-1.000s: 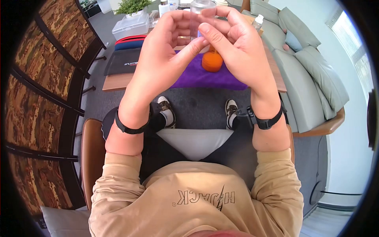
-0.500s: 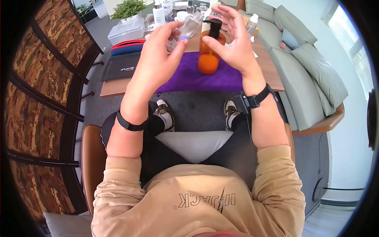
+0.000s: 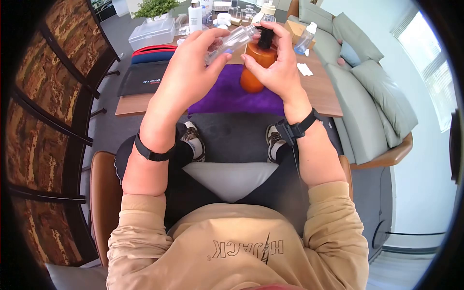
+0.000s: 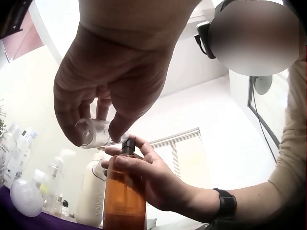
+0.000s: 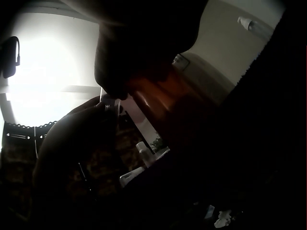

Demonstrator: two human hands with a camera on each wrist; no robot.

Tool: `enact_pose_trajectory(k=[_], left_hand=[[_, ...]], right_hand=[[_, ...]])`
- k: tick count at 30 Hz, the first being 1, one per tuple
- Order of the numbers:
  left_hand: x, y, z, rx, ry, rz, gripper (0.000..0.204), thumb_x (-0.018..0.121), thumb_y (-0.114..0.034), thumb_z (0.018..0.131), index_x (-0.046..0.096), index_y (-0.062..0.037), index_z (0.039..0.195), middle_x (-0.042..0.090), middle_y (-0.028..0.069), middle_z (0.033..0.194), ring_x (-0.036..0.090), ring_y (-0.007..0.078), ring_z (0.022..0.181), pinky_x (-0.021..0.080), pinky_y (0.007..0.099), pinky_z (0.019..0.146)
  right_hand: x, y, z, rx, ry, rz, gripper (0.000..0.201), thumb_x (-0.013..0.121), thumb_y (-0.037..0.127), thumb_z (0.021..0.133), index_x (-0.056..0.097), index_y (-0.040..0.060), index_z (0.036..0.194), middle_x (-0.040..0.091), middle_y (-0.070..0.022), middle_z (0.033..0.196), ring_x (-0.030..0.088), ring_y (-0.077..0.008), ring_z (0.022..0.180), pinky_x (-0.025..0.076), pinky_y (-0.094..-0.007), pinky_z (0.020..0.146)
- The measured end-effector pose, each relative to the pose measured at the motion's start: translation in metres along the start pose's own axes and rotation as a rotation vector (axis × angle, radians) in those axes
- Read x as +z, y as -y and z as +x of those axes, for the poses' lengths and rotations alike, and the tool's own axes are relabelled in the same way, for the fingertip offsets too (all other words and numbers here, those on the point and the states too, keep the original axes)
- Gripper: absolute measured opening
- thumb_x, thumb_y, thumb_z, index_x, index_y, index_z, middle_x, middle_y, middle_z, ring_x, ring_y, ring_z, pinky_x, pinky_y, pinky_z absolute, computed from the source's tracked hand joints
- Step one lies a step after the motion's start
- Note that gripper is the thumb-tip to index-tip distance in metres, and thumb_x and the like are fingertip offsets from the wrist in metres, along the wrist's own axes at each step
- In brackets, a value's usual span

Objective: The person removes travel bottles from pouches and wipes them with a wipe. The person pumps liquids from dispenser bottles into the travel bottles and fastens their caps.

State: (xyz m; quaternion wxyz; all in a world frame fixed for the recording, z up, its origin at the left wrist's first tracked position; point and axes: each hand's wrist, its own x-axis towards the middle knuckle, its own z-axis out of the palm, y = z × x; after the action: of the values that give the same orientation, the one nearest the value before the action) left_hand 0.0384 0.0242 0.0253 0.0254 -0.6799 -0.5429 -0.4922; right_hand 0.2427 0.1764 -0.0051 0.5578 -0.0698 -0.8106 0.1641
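Observation:
My left hand [image 3: 191, 63] holds a small clear bottle [image 3: 238, 38] tilted, its open mouth up against the black pump head [image 3: 265, 37] of an amber pump bottle [image 3: 252, 81]. In the left wrist view the fingers and thumb pinch the clear bottle [image 4: 97, 133] from both sides. The amber bottle stands upright on a purple cloth [image 3: 217, 94], with orange liquid inside. My right hand [image 3: 280, 72] wraps around its upper part, thumb on the near shoulder and fingers behind the pump. The right wrist view is very dark.
Several bottles and jars stand at the back of the table, including a white bottle [image 3: 195, 18]. At left are a clear plastic box [image 3: 151, 33] and a dark pouch [image 3: 140, 78]. A clear pump bottle [image 3: 306, 38] stands at right by a white paper scrap [image 3: 304, 69].
The hands have parted from around the clear bottle, leaving it in the left hand. It has tilted over toward the pump, and the right hand has closed around the amber bottle's top.

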Motion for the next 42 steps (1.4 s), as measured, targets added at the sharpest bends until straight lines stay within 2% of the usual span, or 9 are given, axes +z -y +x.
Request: enact_pose_trajectory(k=[5,9,18,20,23,28,35,37,42], left_hand=[[0.01,0.0,0.001,0.079,-0.072,-0.009,0.045,0.083,-0.013,0.106,0.072,-0.003,0.148,0.075,0.0175,0.127,0.074,0.0294,0.118,0.059,0.0395,0.103],[0.014,-0.002,0.001,0.059,-0.092,-0.043,0.044,0.083,-0.013,0.106,0.072,-0.0008,0.147,0.076,0.0186,0.129,0.075,0.0308,0.119,0.059,0.04,0.104],[0.007,-0.004,0.004,0.012,-0.073,-0.065,0.041,0.083,-0.013,0.106,0.073,-0.0001,0.144,0.077,0.0155,0.128,0.074,0.0253,0.119,0.061,0.0363,0.095],[0.006,-0.004,0.005,0.012,-0.079,-0.067,0.037,0.081,-0.014,0.106,0.073,-0.0007,0.139,0.077,0.0192,0.127,0.077,0.0344,0.117,0.063,0.0415,0.087],[0.007,-0.002,0.005,0.013,-0.076,-0.066,0.037,0.081,-0.014,0.106,0.074,-0.0009,0.14,0.077,0.0194,0.127,0.077,0.0341,0.117,0.062,0.0409,0.086],[0.007,0.0,0.005,0.035,-0.076,-0.049,0.037,0.082,-0.014,0.106,0.074,-0.0008,0.14,0.077,0.0197,0.128,0.077,0.0345,0.117,0.062,0.0414,0.088],[0.005,-0.002,0.005,0.018,-0.068,-0.045,0.039,0.082,-0.015,0.106,0.074,-0.0009,0.141,0.078,0.0197,0.129,0.076,0.0344,0.118,0.062,0.0418,0.09],[0.005,-0.001,0.005,0.023,-0.068,-0.04,0.039,0.082,-0.015,0.106,0.074,-0.001,0.141,0.078,0.0196,0.128,0.076,0.0343,0.117,0.062,0.0415,0.089],[0.004,-0.001,0.005,0.024,-0.07,-0.045,0.038,0.081,-0.015,0.106,0.073,-0.0008,0.141,0.077,0.0193,0.128,0.076,0.0337,0.116,0.062,0.0406,0.087]], right_hand=[[0.005,0.003,-0.004,-0.008,-0.017,0.01,0.089,0.102,0.011,0.084,0.053,0.0111,0.158,0.074,-0.0109,0.133,0.076,-0.0237,0.121,0.063,-0.038,0.107],[0.009,-0.002,-0.006,0.037,-0.032,0.028,0.095,0.102,0.009,0.083,0.05,0.0127,0.161,0.072,-0.0101,0.132,0.074,-0.0223,0.119,0.063,-0.0377,0.106],[0.011,-0.001,-0.011,0.057,-0.059,0.065,0.092,0.1,0.009,0.085,0.05,0.0138,0.163,0.073,-0.01,0.13,0.075,-0.0219,0.12,0.063,-0.038,0.107],[0.012,0.001,-0.012,0.064,-0.071,0.07,0.092,0.099,0.009,0.085,0.05,0.0138,0.163,0.073,-0.0099,0.131,0.075,-0.022,0.12,0.062,-0.0381,0.108],[0.011,0.0,-0.013,0.08,-0.075,0.077,0.091,0.099,0.008,0.085,0.05,0.0135,0.162,0.074,-0.0097,0.131,0.075,-0.0217,0.121,0.062,-0.0379,0.108],[0.011,-0.004,-0.013,0.072,-0.021,0.071,0.096,0.097,0.004,0.088,0.041,0.013,0.166,0.068,-0.0099,0.135,0.07,-0.0195,0.124,0.058,-0.0355,0.11],[0.012,0.003,-0.012,0.066,-0.04,0.055,0.094,0.096,0.003,0.089,0.042,0.0122,0.165,0.068,-0.0094,0.135,0.07,-0.0193,0.123,0.058,-0.0355,0.11],[0.013,0.005,-0.012,0.065,-0.092,0.039,0.09,0.098,0.008,0.086,0.049,0.0142,0.161,0.075,-0.0095,0.131,0.076,-0.0213,0.12,0.063,-0.0377,0.107],[0.013,-0.001,-0.013,0.079,-0.073,0.068,0.092,0.098,0.008,0.086,0.048,0.0146,0.162,0.074,-0.0102,0.13,0.076,-0.0225,0.12,0.063,-0.0381,0.108]])
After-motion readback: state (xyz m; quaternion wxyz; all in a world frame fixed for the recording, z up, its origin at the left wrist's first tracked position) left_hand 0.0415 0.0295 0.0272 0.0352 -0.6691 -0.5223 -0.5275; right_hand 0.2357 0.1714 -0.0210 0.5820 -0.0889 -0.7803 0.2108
